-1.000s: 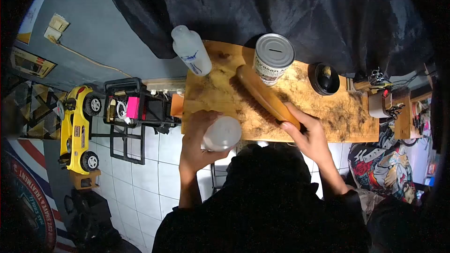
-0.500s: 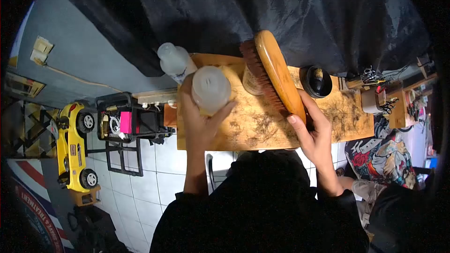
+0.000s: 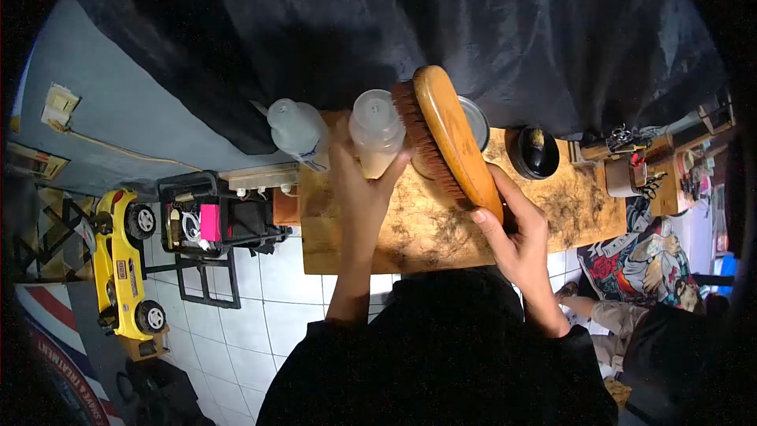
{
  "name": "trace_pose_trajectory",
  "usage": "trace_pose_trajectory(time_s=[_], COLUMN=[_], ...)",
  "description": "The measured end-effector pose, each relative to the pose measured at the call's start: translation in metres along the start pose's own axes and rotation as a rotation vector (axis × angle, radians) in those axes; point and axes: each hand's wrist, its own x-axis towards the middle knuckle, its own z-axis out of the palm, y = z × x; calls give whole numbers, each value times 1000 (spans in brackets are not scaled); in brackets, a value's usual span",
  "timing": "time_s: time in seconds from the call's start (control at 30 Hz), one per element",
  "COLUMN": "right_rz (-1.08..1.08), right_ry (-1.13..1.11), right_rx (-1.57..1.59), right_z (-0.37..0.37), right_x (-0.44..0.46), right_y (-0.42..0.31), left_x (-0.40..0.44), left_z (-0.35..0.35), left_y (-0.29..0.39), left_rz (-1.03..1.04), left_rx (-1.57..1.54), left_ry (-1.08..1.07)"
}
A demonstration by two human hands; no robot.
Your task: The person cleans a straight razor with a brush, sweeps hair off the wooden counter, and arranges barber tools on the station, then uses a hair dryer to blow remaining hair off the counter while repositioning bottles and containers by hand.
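Observation:
My left hand [image 3: 364,181] is wrapped around a translucent white bottle [image 3: 377,120] near the back left of the wooden table [image 3: 347,248]. Just left of it stands another white bottle [image 3: 296,130] with blue lettering. My right hand [image 3: 516,237] grips the lower end of a wooden brush [image 3: 453,138], tilted with its reddish-brown bristles facing left. Behind the brush, a round can [image 3: 475,122] is mostly hidden. Dark hair clippings lie scattered over the tabletop.
A black bowl [image 3: 535,153] stands at the back right, near a holder [image 3: 623,177] with scissors. A dark curtain [image 3: 331,24] hangs behind the table. On the left are a black cart [image 3: 189,189] and a yellow toy car [image 3: 122,268]. Another person's leg [image 3: 611,315] shows at right.
My left hand has carried its bottle up and back, beside the other bottle. The brush in my right hand has been raised and turned more upright, now covering much of the can. The view has shifted slightly.

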Motion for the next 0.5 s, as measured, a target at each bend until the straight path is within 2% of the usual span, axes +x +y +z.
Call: trace_pose_trajectory(time_s=[0.07,0.1,0.17,0.2,0.3,0.4,0.43,0.5], right_rz=[-15,-18,-56,-60,-111,-150,-152,-140], right_ry=[22,16,-56,-65,-128,-168,-185,-199], right_rx=[11,14,-12,-7,-21,0,-10,-3], right_z=[3,4,4,6,12,20,21,21], right_x=[0,1,1,0,-2,-2,-4,-8], right_y=[-2,-5,-10,-10,-10,-9,-8,-3], left_x=[-7,-12,-21,-28,-37,-4,9,24], left_z=[-5,-10,-21,-24,-33,-35,-36,-38], left_y=[2,5,12,6,-13,-21,-22,-23], left_rz=[11,9,218,216,74,97,93,-145], left_rx=[220,224,205,212,183,280,281,143], left_ry=[-3,3,155,163,383,445,450,316])
